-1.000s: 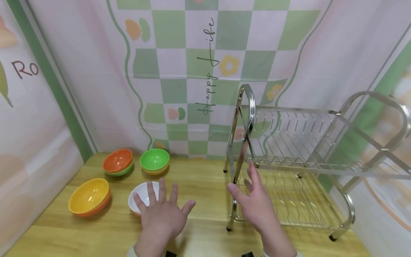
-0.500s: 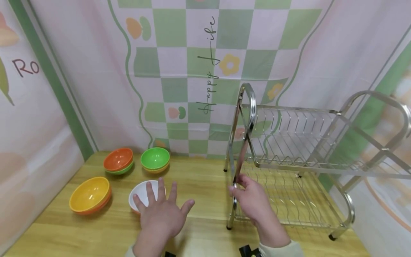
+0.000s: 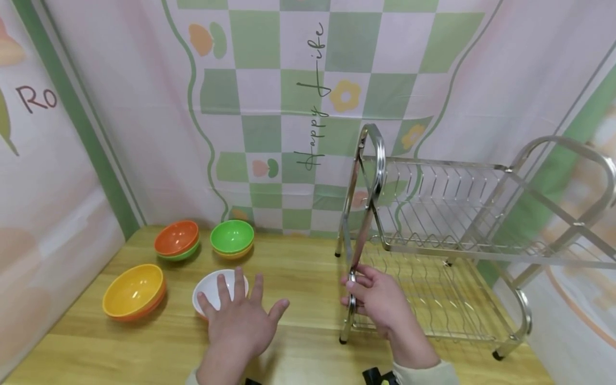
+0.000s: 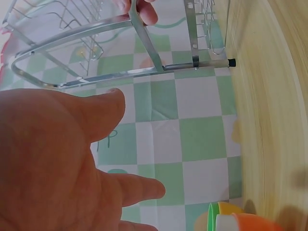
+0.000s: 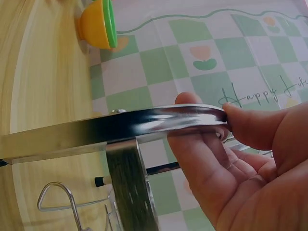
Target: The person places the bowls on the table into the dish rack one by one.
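My left grip hovers near me, fingers spread wide and holding nothing, just as it was a second ago. In the head view its fingertips overlap the white bowl, orange on the outside; the left wrist view shows them apart from it.

My right grip has closed on the front left post of the chrome dish rack, low down, above the black foot. A second ago its fingers were extended beside that post; now thumb and fingers pinch it, and fingertips show round its far side. The two-tier rack stands upright on the right of the wooden bench, seemingly where it was.

Left of the white bowl sits a yellow bowl with orange below. Farther back are an orange bowl over green and, to its right, a green bowl over yellow. None of these has moved. Behind everything hangs a green-and-white checked cloth lettered "Happy Life".
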{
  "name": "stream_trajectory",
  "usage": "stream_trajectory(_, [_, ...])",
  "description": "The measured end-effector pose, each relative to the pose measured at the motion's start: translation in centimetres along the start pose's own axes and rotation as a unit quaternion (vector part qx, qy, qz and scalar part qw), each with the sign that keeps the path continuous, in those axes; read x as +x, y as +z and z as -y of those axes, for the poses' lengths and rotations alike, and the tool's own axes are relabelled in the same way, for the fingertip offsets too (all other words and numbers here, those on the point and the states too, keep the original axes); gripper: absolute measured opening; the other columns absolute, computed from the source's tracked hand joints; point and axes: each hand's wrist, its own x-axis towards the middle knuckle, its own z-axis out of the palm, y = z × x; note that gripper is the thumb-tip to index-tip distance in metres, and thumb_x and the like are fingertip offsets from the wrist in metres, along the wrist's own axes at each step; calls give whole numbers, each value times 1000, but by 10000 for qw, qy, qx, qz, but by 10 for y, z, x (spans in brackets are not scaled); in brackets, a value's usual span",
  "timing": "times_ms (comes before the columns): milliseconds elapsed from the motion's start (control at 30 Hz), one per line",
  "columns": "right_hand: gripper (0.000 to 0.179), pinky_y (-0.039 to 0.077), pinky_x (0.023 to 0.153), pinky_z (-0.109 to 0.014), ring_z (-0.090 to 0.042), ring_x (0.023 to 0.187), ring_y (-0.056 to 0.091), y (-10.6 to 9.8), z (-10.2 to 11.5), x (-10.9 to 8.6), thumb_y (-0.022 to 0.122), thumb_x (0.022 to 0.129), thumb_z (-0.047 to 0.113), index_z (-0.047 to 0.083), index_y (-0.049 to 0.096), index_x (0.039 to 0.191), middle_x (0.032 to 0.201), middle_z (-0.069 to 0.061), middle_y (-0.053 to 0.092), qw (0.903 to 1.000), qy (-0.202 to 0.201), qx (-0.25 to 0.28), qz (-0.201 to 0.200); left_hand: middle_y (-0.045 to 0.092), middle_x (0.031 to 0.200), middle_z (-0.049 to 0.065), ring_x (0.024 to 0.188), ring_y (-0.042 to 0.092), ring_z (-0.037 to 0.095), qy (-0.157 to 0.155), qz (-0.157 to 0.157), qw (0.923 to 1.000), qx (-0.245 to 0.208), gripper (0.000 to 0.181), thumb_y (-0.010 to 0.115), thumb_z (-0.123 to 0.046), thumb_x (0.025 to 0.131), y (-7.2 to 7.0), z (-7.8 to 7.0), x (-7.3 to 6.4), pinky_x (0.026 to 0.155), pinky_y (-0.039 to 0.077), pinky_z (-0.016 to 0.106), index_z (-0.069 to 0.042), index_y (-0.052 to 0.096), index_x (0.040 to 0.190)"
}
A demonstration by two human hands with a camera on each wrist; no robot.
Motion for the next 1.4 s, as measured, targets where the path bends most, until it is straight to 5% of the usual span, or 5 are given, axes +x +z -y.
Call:
stream_trajectory(400, [55, 59, 78, -49, -38, 84, 70, -6, -3, 4, 59, 96, -3, 0, 41, 148, 96, -17, 71, 9994, 202, 272, 103, 17, 160, 27, 142, 5, 56, 35, -65, 9999, 85, 89, 23, -78, 93, -6, 24, 2, 97, -10, 83, -15, 42, 153])
stream_trajectory(733, [56, 60, 77, -49, -38, 84, 70, -8, -5, 7, 62, 94, -2, 4, 44, 147, 95, -17, 71, 9988, 246, 415, 128, 37, 148, 33, 131, 35, 55, 483, -218, 9977, -423, 91, 53, -72, 88, -39, 79, 17, 96, 28, 80, -5, 46, 148])
stream_trajectory(867, [57, 61, 75, -47, -37, 83, 70, -8, -7, 6, 63, 94, -1, 5, 44, 147, 95, -16, 71, 9988, 256, 410, 119, 45, 141, 33, 127, 40, 56, 707, 72, 9944, -783, 87, 62, -63, 89, -52, 106, 23, 97, 38, 71, 3, 48, 143])
stream_trajectory(1100, [60, 61, 74, -47, -36, 81, 70, -7, -8, 6, 64, 93, -1, 8, 44, 149, 96, -16, 71, 9990, 211, 400, 14, 53, 135, 30, 123, 47, 53, 483, 448, 9898, -1260, 83, 64, -57, 90, -57, 141, 25, 94, 42, 68, 4, 48, 142])
stream_trajectory(1400, [53, 59, 78, -50, -36, 79, 70, -4, -13, 4, 65, 91, -6, 7, 54, 141, 95, -19, 70, 9973, -40, 679, -276, 58, 127, 31, 113, 57, 47, 400, 655, 9818, -1736, 78, 67, -52, 91, -52, 155, 19, 89, 47, 63, 5, 49, 140])
